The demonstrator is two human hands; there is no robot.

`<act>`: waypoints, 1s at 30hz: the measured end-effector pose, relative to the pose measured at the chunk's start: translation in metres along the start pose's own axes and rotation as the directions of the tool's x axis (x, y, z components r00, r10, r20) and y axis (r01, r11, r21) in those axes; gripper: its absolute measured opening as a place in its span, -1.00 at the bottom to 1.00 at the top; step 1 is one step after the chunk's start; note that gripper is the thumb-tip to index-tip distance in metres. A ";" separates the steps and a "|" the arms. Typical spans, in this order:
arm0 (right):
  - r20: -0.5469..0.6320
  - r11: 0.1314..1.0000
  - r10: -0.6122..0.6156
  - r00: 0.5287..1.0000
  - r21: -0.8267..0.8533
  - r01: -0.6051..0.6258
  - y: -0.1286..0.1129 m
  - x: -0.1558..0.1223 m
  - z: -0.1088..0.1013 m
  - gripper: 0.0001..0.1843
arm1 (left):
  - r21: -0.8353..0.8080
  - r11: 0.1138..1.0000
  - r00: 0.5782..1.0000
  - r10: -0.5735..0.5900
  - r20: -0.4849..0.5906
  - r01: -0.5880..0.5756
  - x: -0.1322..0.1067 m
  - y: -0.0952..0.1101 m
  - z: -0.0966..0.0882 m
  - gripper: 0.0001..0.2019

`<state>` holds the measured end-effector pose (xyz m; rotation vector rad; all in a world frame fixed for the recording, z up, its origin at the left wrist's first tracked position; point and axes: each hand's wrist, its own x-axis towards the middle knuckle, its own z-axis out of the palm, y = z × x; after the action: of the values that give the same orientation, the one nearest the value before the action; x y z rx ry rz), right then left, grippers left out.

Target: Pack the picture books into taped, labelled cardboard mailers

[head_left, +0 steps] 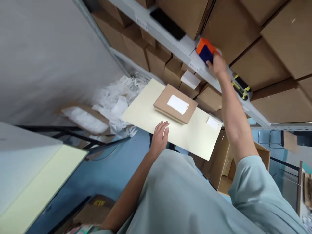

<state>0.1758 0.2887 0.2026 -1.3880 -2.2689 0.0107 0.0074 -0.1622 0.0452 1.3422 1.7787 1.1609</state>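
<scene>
My right hand point(216, 65) is stretched up to the grey shelf edge point(177, 45), its fingers closed round an orange and dark blue tool point(205, 51). My left hand point(160, 135) rests flat with fingers apart on the near edge of a pale yellow board point(195, 136). A flat brown parcel point(162, 102) with a white label point(177, 104) lies on that board, just beyond my left hand. A small white slip point(213, 123) lies on the board to the right.
Brown cartons point(280, 29) fill the shelves. A black device point(167, 23) and a yellow-black tool point(241, 87) lie on the shelf edge. Crumpled white paper point(117, 104) is heaped at the left. An open carton point(226, 169) stands below the board on the blue floor point(107, 172).
</scene>
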 end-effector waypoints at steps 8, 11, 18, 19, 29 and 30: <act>0.207 0.658 0.286 0.935 0.667 -0.349 -0.057 -0.298 -0.030 -0.38 | -0.136 0.978 0.987 -0.160 -0.020 0.156 -0.086 0.017 0.038 -0.59; 0.665 0.118 0.341 0.665 0.671 -0.732 -0.097 -0.428 -0.014 -0.40 | -0.208 0.967 0.988 -0.153 -0.021 0.146 -0.101 0.025 0.054 -0.71; 0.849 -0.185 0.244 0.469 0.515 -0.837 -0.138 -0.513 0.007 -0.51 | -0.192 0.965 0.983 -0.185 -0.019 0.178 -0.129 0.025 0.069 -0.82; 0.854 -0.145 0.233 0.466 0.504 -0.851 -0.136 -0.511 0.007 -0.50 | -0.192 0.964 0.982 -0.187 -0.008 0.182 -0.131 0.023 0.068 -0.82; 0.755 0.447 0.168 0.633 0.514 -0.732 -0.121 -0.487 -0.016 -0.44 | -0.209 0.962 0.983 -0.185 -0.023 0.176 -0.095 0.026 0.021 -0.57; 0.740 0.512 0.143 0.657 0.513 -0.689 -0.119 -0.484 -0.020 -0.44 | -0.211 0.968 0.989 -0.145 -0.027 0.136 -0.087 0.029 0.013 -0.56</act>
<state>0.2647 -0.1812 0.0603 -1.5066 -1.7758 1.6728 0.0563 -0.2393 0.0631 1.0593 1.6977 1.2661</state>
